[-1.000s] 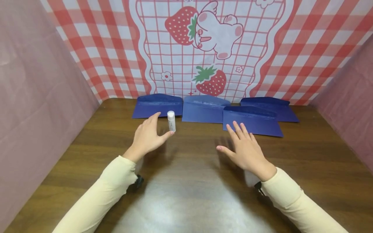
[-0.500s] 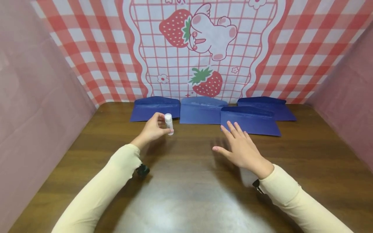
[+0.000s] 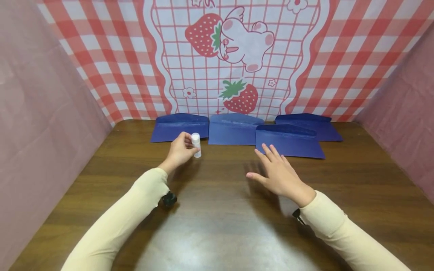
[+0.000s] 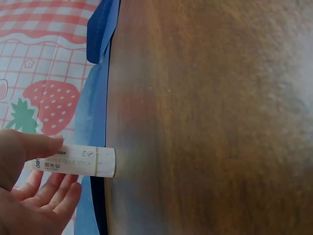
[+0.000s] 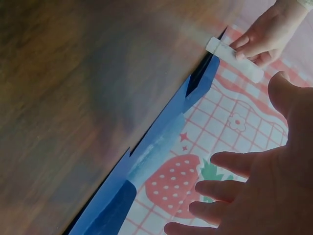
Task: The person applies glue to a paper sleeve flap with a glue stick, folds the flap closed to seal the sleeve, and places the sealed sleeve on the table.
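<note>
The step in hand was apparently gripping the glue stick (image 3: 196, 142) — upright, at eleven o'clock on the table (image 3: 217, 210), pinched by the left hand (image 3: 179, 151); the right hand (image 3: 283, 177) was spread, empty — the next move likely required a steady pinch

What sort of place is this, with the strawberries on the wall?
Probably a screened-off craft corner; the room beyond isn't visible. Blue envelopes lie near the far edge of a wooden table, the left hand holds a glue stick, and a strawberry-print cloth hangs behind.
</note>
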A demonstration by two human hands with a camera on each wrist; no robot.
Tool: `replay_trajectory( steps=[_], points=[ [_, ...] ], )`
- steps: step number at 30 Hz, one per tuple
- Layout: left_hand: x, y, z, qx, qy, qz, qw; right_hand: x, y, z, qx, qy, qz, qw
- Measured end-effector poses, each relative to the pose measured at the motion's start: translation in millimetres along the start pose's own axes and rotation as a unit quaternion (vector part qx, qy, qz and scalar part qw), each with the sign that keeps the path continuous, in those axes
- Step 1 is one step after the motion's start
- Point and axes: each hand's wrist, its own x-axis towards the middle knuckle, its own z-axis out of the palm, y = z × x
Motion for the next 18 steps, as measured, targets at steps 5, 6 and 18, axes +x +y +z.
replay_trajectory(
  steps=[5,6,18],
  points=[
    [-2.8,2.3,-0.7,-0.015,0.005,0.023,0.9996,4.7,0,2,0.001,0.000,-0.009,1.0000],
    [-3.5,2.9,-1.2,-0.016,0.006,0.031,0.9994,6.0,0,1,0.002,-0.002,-0.009,1.0000],
    [-25.1,19.0,-7.8,-0.025,-0.029,0.131,0.9906,20.2,-6,-9,0.041,0.018,-0.049,0.9978]
  ],
)
